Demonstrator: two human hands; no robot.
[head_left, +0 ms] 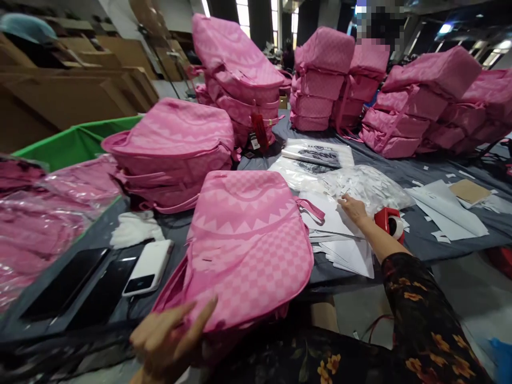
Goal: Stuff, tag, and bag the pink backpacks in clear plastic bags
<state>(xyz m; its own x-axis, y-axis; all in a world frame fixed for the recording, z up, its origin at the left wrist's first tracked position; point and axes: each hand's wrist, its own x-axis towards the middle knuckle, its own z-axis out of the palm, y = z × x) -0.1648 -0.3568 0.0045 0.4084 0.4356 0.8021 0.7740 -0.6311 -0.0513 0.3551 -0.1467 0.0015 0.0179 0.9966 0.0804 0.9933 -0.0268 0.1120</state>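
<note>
A pink backpack (244, 240) with a checkered and jagged-tooth pattern lies flat in front of me. My left hand (172, 336) is at its lower left edge, somewhat blurred, with thumb and fingers apart. Stretched forward, my right hand (352, 209) has its fingertips pressed together at the near edge of a clear plastic bag (372, 186) full of small white slips. Whatever may be between those fingertips is too small to make out. Below that hand lie white paper sheets (348, 256). A pink strap tag (312, 209) sticks out from the backpack's right side.
Pink backpacks are stacked at the back (320, 80), right (416, 106) and left (176, 133). A red tape dispenser (388, 221) sits beside my right forearm. A white power bank (148, 266), dark phones (66, 282) and a white cloth (136, 228) lie left. Bagged pink goods fill a green-edged bin (84, 136).
</note>
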